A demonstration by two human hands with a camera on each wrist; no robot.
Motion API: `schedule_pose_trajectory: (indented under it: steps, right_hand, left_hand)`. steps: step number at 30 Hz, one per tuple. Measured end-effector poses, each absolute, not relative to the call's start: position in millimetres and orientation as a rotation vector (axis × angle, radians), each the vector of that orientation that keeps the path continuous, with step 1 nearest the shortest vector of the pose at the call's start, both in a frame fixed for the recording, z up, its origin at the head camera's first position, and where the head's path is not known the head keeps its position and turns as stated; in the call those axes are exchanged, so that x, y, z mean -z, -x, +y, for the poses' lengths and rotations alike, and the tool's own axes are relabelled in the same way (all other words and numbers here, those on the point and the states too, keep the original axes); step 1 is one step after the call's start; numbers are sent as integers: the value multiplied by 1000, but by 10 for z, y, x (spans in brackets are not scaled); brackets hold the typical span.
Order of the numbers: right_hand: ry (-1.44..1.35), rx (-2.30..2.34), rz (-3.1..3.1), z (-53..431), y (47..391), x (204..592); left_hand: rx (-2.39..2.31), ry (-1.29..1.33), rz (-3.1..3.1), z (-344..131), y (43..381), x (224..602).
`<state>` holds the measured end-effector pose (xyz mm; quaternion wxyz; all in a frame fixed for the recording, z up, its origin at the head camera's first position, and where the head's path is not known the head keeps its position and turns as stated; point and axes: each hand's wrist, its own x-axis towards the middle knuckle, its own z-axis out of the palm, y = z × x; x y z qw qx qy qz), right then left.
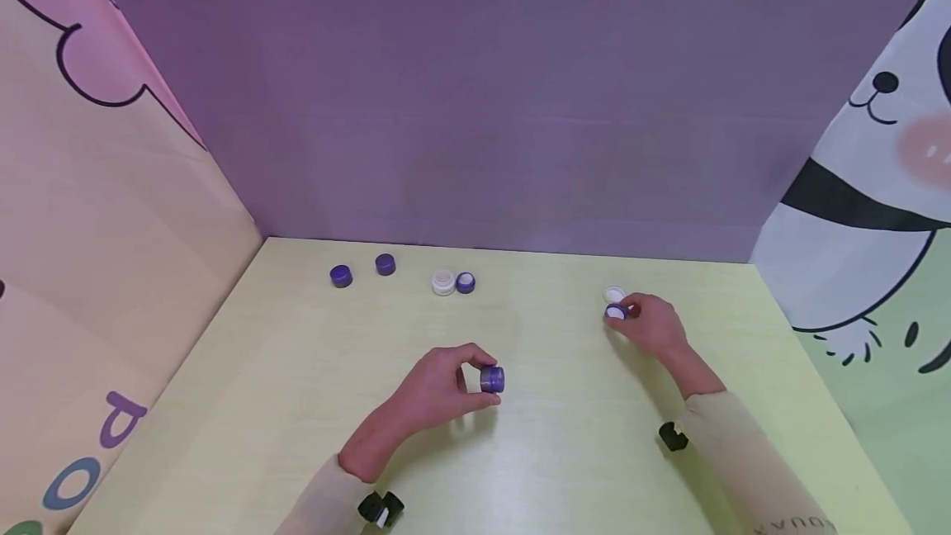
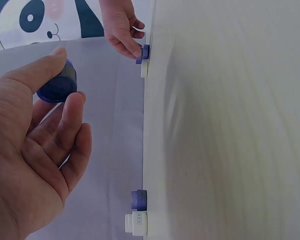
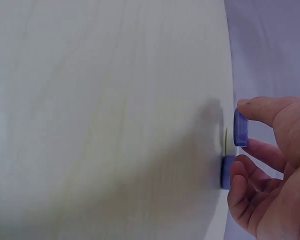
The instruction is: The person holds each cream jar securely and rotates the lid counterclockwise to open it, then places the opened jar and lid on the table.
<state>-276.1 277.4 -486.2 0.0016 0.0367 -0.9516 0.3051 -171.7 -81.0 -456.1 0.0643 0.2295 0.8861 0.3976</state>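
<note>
My left hand (image 1: 437, 390) pinches a small purple jar (image 1: 492, 379) between thumb and fingers, raised over the middle of the table. Over at the right, my right hand (image 1: 654, 326) holds a purple lid (image 3: 241, 128) by its edges, its white inner face turned toward the head camera. Just behind that lid, a white lid (image 1: 613, 294) lies on the table. In the right wrist view another purple piece (image 3: 226, 172) sits on the table close beside the curled lower fingers; the head view hides it.
Toward the back of the table (image 1: 550, 436) stand a white jar (image 1: 443, 282) and a small purple jar with a white top (image 1: 465, 281), side by side. Farther left are two purple pieces (image 1: 341, 276). A purple backdrop (image 1: 483, 106) rises behind, with printed panels at both sides.
</note>
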Motion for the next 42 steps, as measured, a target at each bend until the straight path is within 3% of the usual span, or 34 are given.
schedule_pose_trajectory:
  steps: [42]
  right_hand:
    - [-33,-960,-2974,2796,2839,4990]
  left_hand:
    - [-1171,-718,2696,-815,1723,4604]
